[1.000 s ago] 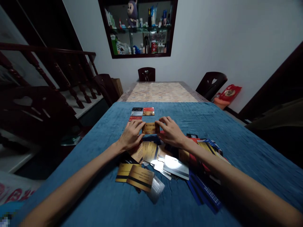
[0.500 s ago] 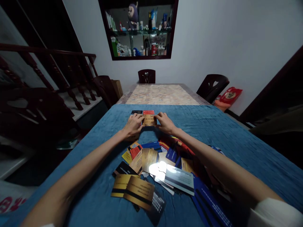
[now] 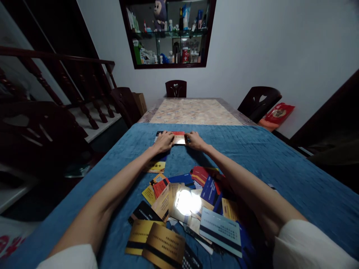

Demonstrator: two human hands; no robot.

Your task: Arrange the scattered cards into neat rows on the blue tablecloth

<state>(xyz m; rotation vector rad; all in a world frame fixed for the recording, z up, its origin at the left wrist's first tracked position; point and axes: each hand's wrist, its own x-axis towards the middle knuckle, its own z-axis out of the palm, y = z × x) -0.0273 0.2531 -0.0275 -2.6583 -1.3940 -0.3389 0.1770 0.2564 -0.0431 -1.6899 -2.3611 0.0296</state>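
Note:
My left hand [image 3: 164, 142] and my right hand [image 3: 195, 141] grip a gold plastic card [image 3: 179, 139] by its two short sides, fingers closed. A bright glare covers part of its face. Just beyond it, a red card [image 3: 177, 133] and a dark card [image 3: 158, 133] lie side by side; my left hand partly hides the dark one. Under my left wrist, a yellow card [image 3: 157, 166] and a blue edge show. Nearer to me is a loose heap of cards, with a gold card [image 3: 164, 244], a silver-blue card [image 3: 220, 229] and a blue card [image 3: 208, 189] among them.
A blue cloth [image 3: 117, 164] covers the near part of the table, and the patterned tabletop [image 3: 193, 111] shows beyond it. Dark wooden chairs [image 3: 259, 102] stand around. A stair railing [image 3: 64, 59] is on the left, a wall cabinet [image 3: 169, 35] ahead.
Both hands have moved slightly away from me with the gold card, closer against the red card. Its face now catches the light. The yellow card near my left wrist has come into view.

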